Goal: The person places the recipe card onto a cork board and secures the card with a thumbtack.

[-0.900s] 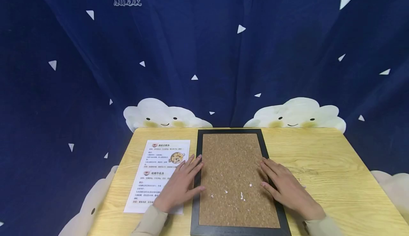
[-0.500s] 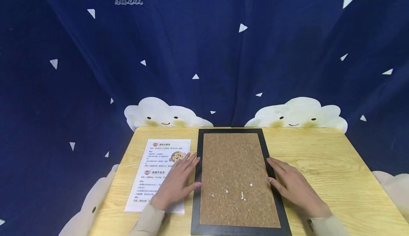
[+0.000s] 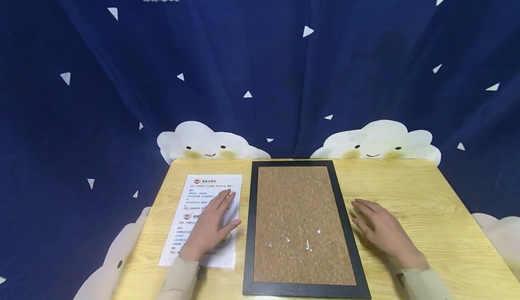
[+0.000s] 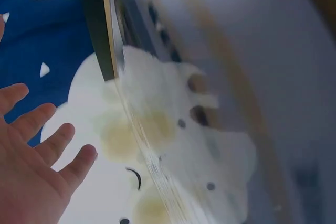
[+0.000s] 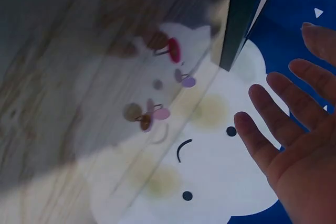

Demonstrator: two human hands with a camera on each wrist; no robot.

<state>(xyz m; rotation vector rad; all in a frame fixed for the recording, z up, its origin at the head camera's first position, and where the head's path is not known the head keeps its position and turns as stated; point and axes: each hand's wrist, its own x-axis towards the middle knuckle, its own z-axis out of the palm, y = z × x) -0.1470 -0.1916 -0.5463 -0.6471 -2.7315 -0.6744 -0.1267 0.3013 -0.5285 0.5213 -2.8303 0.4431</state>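
A cork board in a black frame point(image 3: 300, 223) lies flat on the wooden table, with small white scraps on its lower part. My left hand point(image 3: 209, 228) is over the printed sheet point(image 3: 195, 246), left of the board, fingers extended and holding nothing. To the board's right, my right hand point(image 3: 383, 232) hovers by the frame edge, apart from it, with nothing in it. The left wrist view shows the left fingers point(image 4: 65, 137) spread. In the right wrist view several push pins, one of them red point(image 5: 174, 50), stand near the board's edge point(image 5: 244, 19).
The light wooden table point(image 3: 438, 237) extends right of the board. Behind it hangs a dark blue curtain point(image 3: 276, 65) with white triangles and smiling clouds point(image 3: 378, 142).
Both hands have moved outward off the board's frame, the left one leftward over the sheet, the right one rightward over the table. The board has stayed in place.
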